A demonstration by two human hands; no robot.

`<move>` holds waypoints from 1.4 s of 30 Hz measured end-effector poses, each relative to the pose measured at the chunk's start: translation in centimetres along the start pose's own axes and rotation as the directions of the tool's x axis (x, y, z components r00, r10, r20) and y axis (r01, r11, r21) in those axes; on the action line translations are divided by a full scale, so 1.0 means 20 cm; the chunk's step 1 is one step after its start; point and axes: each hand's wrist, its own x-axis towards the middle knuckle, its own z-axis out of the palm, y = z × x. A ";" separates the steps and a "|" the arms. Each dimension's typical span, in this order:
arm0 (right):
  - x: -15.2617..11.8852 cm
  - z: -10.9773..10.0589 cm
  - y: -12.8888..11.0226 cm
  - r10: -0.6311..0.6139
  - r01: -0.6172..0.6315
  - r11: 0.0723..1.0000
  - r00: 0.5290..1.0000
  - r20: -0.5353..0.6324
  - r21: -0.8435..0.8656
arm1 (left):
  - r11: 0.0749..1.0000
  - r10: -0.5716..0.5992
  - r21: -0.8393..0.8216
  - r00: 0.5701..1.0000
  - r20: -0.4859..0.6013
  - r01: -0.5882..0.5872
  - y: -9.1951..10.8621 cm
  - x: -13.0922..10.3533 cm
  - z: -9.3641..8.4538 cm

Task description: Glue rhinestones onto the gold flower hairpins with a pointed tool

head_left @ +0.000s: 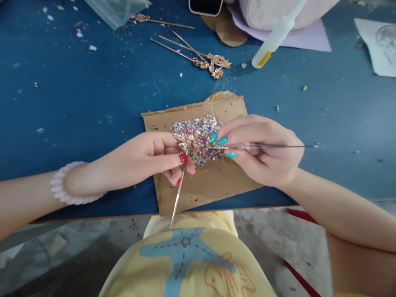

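My left hand, with red nails and a pale bead bracelet at the wrist, is closed on a gold hairpin. The pin's shaft points down toward my lap, and its ornate head carries a white pearl. In my right hand, with turquoise nails, a thin metal rod is pinched between fingertips and thumb. Its tip lies close to the hairpin's head; whether they touch I cannot tell. Below both hands, a spread of small multicoloured chips covers part of a cardboard sheet.
Several gold hairpins lie farther back on the blue table. A white bottle with a narrow nozzle stands at the back right, near a pale rounded object. A plastic bag and a phone-like device are at the top edge.
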 end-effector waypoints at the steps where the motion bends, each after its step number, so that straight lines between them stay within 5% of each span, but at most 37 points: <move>1: 0.00 0.00 0.01 0.014 -0.014 1.000 1.000 -0.022 0.004 | 1.000 0.005 0.013 1.000 -0.011 -0.005 0.00 0.00 0.00; 7: -0.02 0.01 0.06 0.104 -0.105 0.994 0.993 -0.048 -0.004 | 0.999 0.033 0.021 0.994 -0.103 -0.031 -0.03 0.02 -0.03; 16: -0.02 0.01 0.08 0.168 -0.159 0.983 0.980 0.103 -0.090 | 0.999 0.023 -0.024 0.984 -0.176 -0.028 -0.03 0.03 -0.06; 27: -0.01 0.02 0.10 0.179 -0.161 0.976 0.977 0.117 -0.149 | 0.997 0.062 -0.040 0.991 -0.114 -0.067 -0.01 0.02 -0.05; 42: 0.00 0.02 0.09 0.230 -0.212 0.969 0.962 0.145 -0.129 | 0.995 0.085 0.069 0.977 -0.198 -0.073 -0.03 0.04 -0.05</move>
